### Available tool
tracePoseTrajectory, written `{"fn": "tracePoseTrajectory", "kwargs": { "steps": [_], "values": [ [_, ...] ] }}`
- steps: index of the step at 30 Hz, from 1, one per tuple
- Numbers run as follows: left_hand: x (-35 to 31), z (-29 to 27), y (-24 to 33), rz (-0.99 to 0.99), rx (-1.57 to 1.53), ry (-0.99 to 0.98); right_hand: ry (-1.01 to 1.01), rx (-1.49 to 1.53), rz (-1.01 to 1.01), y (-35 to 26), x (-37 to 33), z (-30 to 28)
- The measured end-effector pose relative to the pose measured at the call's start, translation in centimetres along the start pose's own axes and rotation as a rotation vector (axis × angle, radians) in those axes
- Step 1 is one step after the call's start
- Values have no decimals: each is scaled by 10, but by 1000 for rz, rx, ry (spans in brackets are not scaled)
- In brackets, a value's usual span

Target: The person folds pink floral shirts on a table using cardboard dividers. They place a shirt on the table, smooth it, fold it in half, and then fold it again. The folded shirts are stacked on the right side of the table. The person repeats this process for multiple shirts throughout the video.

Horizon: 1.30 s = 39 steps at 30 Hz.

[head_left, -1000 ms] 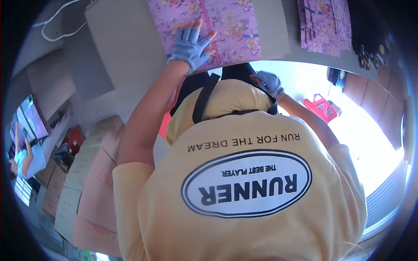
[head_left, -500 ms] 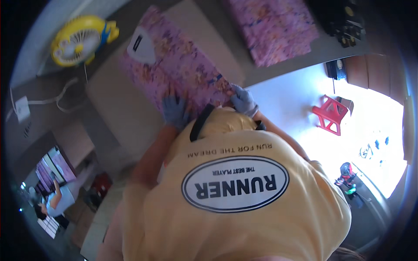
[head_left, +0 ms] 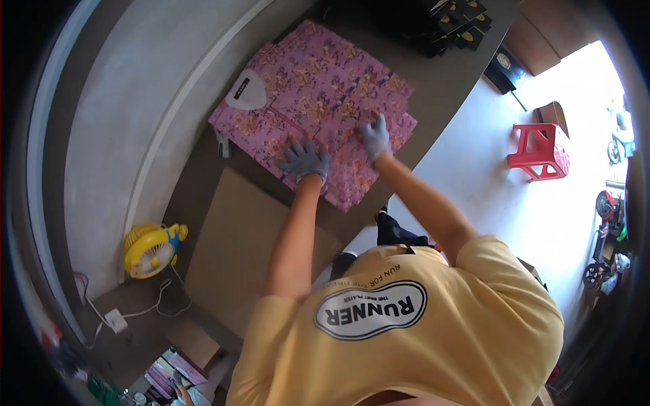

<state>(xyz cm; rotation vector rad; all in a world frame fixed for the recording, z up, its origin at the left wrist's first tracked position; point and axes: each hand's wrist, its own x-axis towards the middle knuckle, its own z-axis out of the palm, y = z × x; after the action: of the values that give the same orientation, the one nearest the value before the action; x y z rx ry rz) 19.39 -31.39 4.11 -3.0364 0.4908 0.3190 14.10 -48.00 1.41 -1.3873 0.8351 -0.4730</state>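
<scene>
A folded pink floral garment (head_left: 318, 81) lies on the grey table, its white neck panel (head_left: 248, 95) with a dark label facing up at the left. Uneven layers of the same cloth show at its edges, like a stack. My left hand (head_left: 305, 161), in a grey glove with bare fingertips, rests flat on the near side of the garment, fingers spread. Farther right, my right hand (head_left: 376, 139), gloved alike, lies on the cloth with its fingers stretched out. Neither hand grips anything.
A tan board (head_left: 237, 243) lies on the table nearer me, with a yellow fan (head_left: 150, 250) and white power strip (head_left: 116, 321) to its left. Black packages (head_left: 460, 27) sit at the far end. A red stool (head_left: 540, 150) stands on the floor at right. Another person (head_left: 193, 394) works at lower left.
The garment has gone from the tan board onto the pink stack farther along the table. My hands moved forward with it and now lie on top. The view has shifted and turned.
</scene>
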Motion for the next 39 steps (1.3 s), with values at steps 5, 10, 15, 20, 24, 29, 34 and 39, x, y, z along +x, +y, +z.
{"fn": "tracePoseTrajectory", "kwargs": {
  "steps": [5, 10, 15, 20, 24, 29, 34, 39],
  "values": [
    [-6, -5, 19, 113, -129, 146, -205, -394, -554, -23, -130, -61],
    [-62, -29, -50, 292, -473, 580, -997, -823, -359, -16, -167, -54],
    [-185, 49, -200, 190, -506, 597, -617, -997, -770, -10, -192, 80],
    [-324, 89, -253, -106, -476, 457, -599, -1259, -279, 9, -200, 161],
    [-360, 103, -269, 53, -352, 493, -368, -1221, -463, 27, -225, 159],
    [-383, 109, -308, 106, -511, 502, -336, -1214, -472, -8, -238, 162],
    [-402, 107, -384, -565, -400, 660, -255, -1229, -396, -31, -178, 139],
    [-402, 121, -406, -1071, -287, 415, -327, -1184, -430, -30, -138, 124]
  ]
}}
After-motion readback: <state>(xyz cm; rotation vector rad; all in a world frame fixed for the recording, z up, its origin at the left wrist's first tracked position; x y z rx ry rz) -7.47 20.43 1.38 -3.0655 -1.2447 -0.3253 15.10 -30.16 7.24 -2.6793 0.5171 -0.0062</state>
